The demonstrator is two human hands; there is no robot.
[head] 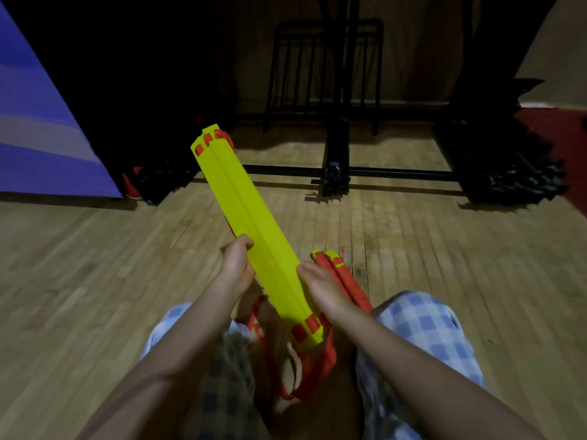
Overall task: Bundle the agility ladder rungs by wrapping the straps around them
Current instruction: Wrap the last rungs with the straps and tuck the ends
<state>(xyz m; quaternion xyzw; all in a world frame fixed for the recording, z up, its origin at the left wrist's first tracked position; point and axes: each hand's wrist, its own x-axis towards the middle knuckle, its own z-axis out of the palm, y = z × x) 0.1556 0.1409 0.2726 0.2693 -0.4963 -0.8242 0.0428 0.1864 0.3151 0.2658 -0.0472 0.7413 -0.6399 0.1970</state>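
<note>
A stack of flat yellow ladder rungs [244, 214] slants from my lap up toward the far left, with orange strap loops at both ends. My left hand [236, 265] grips the stack's left edge near its lower half. My right hand [319, 285] holds the right edge a little lower down. Loose orange straps [313, 369] hang from the near end down between my knees. A second bundle [341, 276], wrapped in orange strap with yellow rung ends showing, lies on the floor just right of my right hand.
I sit on a wooden floor [95, 281] in checked shorts. A black metal rack frame [336, 173] stands ahead, with dark piles of gear [508, 173] at the right. A blue mat [38, 131] leans at the far left.
</note>
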